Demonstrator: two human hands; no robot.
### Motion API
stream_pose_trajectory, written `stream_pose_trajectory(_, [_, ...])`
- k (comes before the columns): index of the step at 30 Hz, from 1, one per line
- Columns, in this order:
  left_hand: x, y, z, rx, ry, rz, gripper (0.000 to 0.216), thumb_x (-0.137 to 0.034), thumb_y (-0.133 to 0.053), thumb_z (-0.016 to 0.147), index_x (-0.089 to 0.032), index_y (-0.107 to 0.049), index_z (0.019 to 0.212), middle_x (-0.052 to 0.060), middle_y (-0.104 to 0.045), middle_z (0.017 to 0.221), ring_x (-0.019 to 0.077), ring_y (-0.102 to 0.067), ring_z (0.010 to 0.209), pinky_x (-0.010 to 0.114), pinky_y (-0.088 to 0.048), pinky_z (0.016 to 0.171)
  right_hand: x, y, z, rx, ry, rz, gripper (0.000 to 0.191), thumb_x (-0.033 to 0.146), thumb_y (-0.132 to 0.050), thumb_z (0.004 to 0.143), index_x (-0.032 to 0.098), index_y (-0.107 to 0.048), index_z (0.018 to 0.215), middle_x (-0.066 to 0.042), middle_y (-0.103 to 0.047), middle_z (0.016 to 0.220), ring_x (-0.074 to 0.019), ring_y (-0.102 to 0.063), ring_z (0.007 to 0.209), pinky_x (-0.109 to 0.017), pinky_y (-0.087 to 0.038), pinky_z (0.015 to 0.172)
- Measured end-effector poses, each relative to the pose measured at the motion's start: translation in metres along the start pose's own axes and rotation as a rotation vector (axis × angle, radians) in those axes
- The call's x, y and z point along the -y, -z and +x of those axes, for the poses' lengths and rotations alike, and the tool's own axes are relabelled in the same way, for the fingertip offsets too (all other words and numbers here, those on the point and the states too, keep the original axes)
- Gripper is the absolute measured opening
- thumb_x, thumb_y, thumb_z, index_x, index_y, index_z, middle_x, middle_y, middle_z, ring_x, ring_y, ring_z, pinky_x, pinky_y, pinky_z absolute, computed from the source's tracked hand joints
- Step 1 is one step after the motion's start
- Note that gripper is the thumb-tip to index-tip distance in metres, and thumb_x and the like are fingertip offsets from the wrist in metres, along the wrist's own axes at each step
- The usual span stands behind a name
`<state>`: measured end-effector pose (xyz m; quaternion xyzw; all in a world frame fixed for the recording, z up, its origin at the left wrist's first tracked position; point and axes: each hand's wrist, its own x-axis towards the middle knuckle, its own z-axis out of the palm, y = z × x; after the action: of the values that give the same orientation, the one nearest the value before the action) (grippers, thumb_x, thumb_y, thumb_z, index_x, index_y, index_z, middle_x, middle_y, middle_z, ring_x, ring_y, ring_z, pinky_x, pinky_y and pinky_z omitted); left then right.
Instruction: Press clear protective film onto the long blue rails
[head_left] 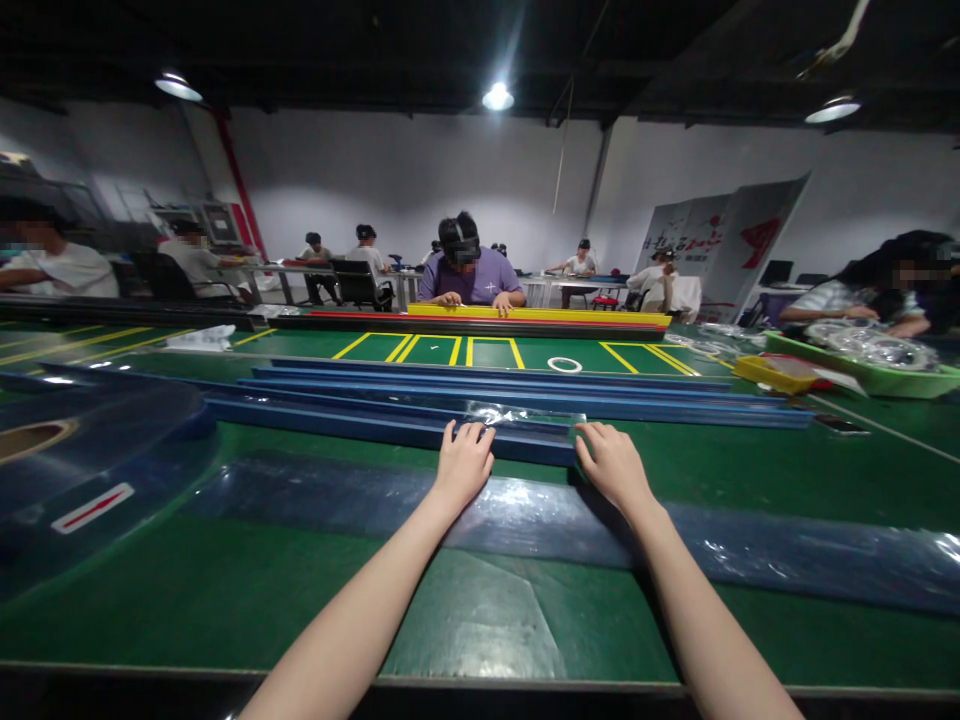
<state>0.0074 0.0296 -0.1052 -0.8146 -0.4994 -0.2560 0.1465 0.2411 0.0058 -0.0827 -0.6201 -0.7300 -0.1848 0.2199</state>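
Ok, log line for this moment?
left hand: on blue strip | right hand: at strip's end | clear film: between hands

The left hand (pixel 463 462) is laying its fingers flat on the wrap (pixel 525 412) covering the rail (pixel 337 422); the right hand (pixel 613 462) is touching the rail's right end. Nearer than the rail a sleeve (pixel 787 555) is lying across the table (pixel 480 620); left of the rail a reel (pixel 112 450) is sitting; beyond it a person (pixel 472 278) is sitting
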Motion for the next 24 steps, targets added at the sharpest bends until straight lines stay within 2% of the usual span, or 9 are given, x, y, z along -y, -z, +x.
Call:
stream_pose_trajectory(5, [0.003, 0.002, 0.005, -0.014, 0.081, 0.070, 0.030, -0.017, -0.046, 0.080, -0.019, -0.057, 0.108, 0.009, -0.059, 0.107, 0.0228, -0.052, 0.100, 0.045, -0.029, 0.099, -0.017, -0.003, 0.000, 0.019, -0.234, 0.042, 0.029, 0.015, -0.037, 0.082, 0.017, -0.061, 0.099, -0.008, -0.065, 0.099, -0.0191, -0.058, 0.089, -0.027, -0.039, 0.073])
stream_pose_trajectory(9, [0.001, 0.003, 0.015, -0.023, -0.009, 0.019, 0.034, -0.014, -0.045, 0.080, -0.020, -0.055, 0.112, 0.008, -0.058, 0.113, 0.0215, -0.050, 0.106, 0.042, -0.029, 0.099, -0.021, -0.014, 0.000, 0.029, -0.367, 0.214, 0.031, 0.022, -0.036, 0.085, 0.020, -0.061, 0.102, -0.006, -0.066, 0.100, -0.0178, -0.060, 0.089, -0.026, -0.042, 0.074])
stream_pose_trajectory(13, [-0.011, -0.003, 0.023, -0.044, -0.139, -0.068, 0.030, -0.021, -0.041, 0.085, -0.021, -0.055, 0.112, 0.006, -0.058, 0.116, 0.0198, -0.049, 0.109, 0.041, -0.028, 0.099, -0.017, -0.026, 0.002, 0.045, -0.315, 0.337, 0.032, 0.024, -0.037, 0.084, 0.018, -0.064, 0.100, -0.007, -0.066, 0.104, -0.0174, -0.059, 0.096, -0.026, -0.042, 0.084])
stream_pose_trajectory(18, [-0.018, -0.014, 0.021, -0.039, -0.132, -0.089, 0.030, -0.033, -0.037, 0.089, -0.021, -0.055, 0.111, 0.006, -0.059, 0.116, 0.0203, -0.051, 0.108, 0.041, -0.031, 0.097, -0.013, -0.031, 0.002, 0.044, -0.219, 0.436, 0.032, 0.025, -0.038, 0.083, 0.017, -0.064, 0.099, -0.008, -0.065, 0.106, -0.0169, -0.058, 0.101, -0.027, -0.041, 0.090])
stream_pose_trajectory(24, [-0.013, -0.017, 0.012, -0.016, -0.122, -0.080, 0.031, -0.032, -0.039, 0.089, -0.022, -0.054, 0.114, 0.006, -0.056, 0.121, 0.0205, -0.048, 0.113, 0.040, -0.034, 0.096, -0.015, -0.037, 0.002, 0.034, -0.301, 0.530, 0.031, 0.027, -0.040, 0.082, 0.019, -0.060, 0.105, -0.007, -0.066, 0.102, -0.0174, -0.061, 0.093, -0.028, -0.044, 0.083])
